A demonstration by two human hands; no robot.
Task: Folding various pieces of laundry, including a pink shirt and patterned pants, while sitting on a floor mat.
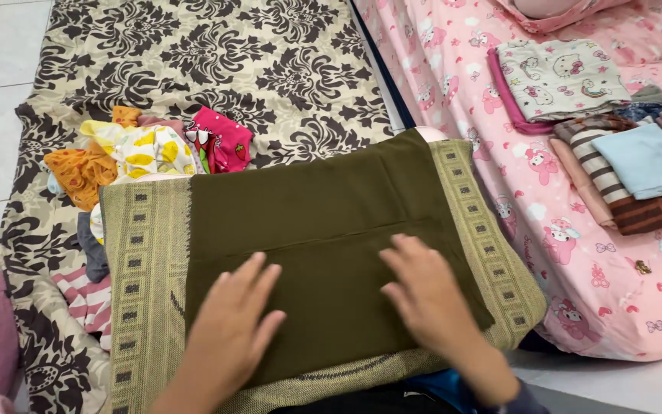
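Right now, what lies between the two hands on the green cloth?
Only bare olive-green cloth with a faint fold line. The head view shows the left hand and right hand flat on it, apart, with nothing between.

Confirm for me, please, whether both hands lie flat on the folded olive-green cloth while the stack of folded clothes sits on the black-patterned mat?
Not quite: the head view shows the stack of folded clothes on the pink cartoon-print sheet. Left hand and right hand do lie flat on the olive-green cloth.

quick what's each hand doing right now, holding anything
Left hand: open, flat on the olive green cloth, holding nothing.
Right hand: open, flat on the same cloth, holding nothing.
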